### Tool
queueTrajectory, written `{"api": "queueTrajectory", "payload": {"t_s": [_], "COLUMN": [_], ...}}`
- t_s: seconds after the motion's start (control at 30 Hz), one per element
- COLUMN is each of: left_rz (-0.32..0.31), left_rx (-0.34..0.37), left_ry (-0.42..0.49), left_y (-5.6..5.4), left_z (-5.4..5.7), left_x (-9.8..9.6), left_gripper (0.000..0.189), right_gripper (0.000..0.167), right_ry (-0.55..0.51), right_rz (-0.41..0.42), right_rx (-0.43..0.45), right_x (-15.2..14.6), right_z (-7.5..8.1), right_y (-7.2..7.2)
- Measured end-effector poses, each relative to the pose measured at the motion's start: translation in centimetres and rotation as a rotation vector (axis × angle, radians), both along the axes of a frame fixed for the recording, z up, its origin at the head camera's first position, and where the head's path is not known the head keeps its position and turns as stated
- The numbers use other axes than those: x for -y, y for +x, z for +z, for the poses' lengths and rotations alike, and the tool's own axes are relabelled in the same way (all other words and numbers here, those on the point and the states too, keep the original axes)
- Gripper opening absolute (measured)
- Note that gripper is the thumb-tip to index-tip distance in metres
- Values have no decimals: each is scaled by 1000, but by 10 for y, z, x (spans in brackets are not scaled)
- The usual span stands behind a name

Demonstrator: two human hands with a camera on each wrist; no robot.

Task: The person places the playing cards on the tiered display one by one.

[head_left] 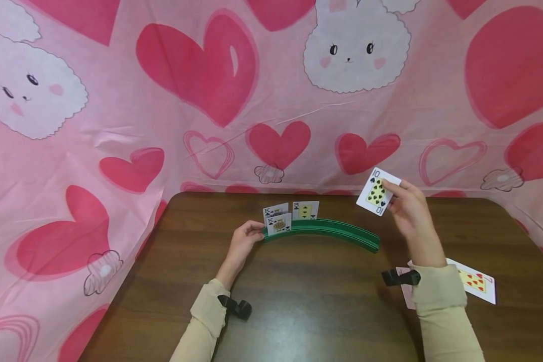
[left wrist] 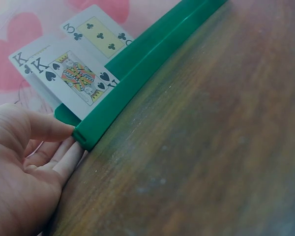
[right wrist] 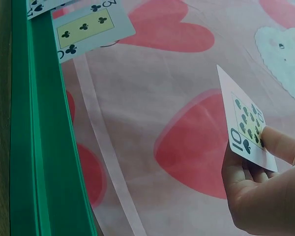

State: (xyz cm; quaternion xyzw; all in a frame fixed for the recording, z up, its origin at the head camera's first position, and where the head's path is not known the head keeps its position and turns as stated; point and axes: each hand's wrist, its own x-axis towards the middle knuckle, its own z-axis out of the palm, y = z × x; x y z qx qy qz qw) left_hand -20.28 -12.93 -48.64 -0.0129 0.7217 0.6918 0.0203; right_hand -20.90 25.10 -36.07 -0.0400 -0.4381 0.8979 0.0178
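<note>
A curved green playing card holder (head_left: pixel 335 232) stands on the table. My left hand (head_left: pixel 246 237) pinches its left end between thumb and fingers, as the left wrist view shows. Upright in its slots are a king of spades (left wrist: pixel 74 78) in front, a king of clubs (head_left: pixel 276 209) partly hidden behind it, and a three of clubs (head_left: pixel 305 209) to their right. My right hand (head_left: pixel 412 211) holds a ten of spades (head_left: pixel 377 192) up, beyond the holder's right end, thumb on its face and fingers behind. In the right wrist view that ten (right wrist: pixel 246 123) appears tilted, apart from the holder.
A seven of hearts (head_left: pixel 477 284) lies face up on the brown wooden table (head_left: pixel 307 306), partly behind my right sleeve. Another card (head_left: pixel 407 294) shows beside the same sleeve. A pink cloth (head_left: pixel 280 100) with hearts and rabbit faces hangs behind the table.
</note>
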Motion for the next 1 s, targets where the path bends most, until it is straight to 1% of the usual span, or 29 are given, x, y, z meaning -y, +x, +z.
{"api": "queueTrajectory", "payload": {"t_s": [0.2,0.43,0.57,0.8,0.9,1.0], "left_rz": [3,-8,-6,4,-4,-13], "left_rx": [3,14,16,37,35,38], "left_ry": [2,2,0,-10,-21,-26], "left_y": [1,0,1,0,-1,-1], "left_z": [2,1,3,3,2,3], "left_x": [0,1,0,0,1,1], "left_gripper": [23,22,22,22,22,22], "right_gripper": [21,22,24,23,23,24], "right_ry": [2,9,33,28,26,36], "right_rz": [7,18,21,30,34,34], "right_rx": [-3,5,4,1,5,10], "right_x": [7,12,14,18,20,22], "right_z": [1,2,2,1,1,1], "right_y": [-3,-4,-6,-8,-9,-9]}}
